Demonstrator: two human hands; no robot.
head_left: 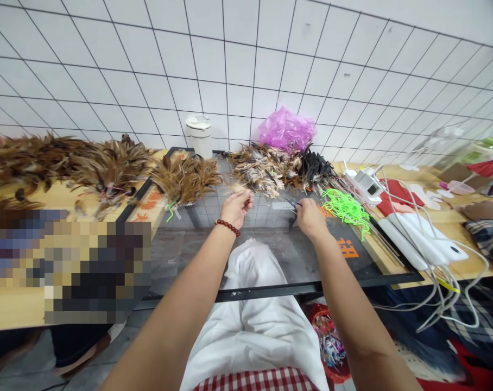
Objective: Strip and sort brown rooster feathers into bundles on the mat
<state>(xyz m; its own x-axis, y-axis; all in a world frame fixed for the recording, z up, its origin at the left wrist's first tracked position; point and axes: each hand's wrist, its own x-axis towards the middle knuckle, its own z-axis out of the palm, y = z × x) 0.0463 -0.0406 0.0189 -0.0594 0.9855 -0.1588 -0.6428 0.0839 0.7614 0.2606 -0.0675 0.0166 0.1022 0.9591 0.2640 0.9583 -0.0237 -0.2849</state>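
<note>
My left hand [237, 207], with a dark red bead bracelet on its wrist, is closed in a pinch over the dark glass panel [181, 244]. A pale, wispy feather [235, 188] shows blurred at its fingertips. To the right, my right hand [310, 216] is closed around a small pointed tool [294, 203] with a bit of blue on it; its exact kind is hard to make out. Beyond both hands lies a heap of mottled feathers [263, 171], with black feathers [316, 167] at its right end. Bright green cords [346, 209] lie right of my right hand.
Brown feather bunches [187, 176] lie at left, more on the wooden table [22, 304]. A white lidded cup [200, 136] and a purple plastic bag [287, 129] stand by the tiled wall. White cables [429, 228] and a co-worker's sleeve [485, 233] are at right.
</note>
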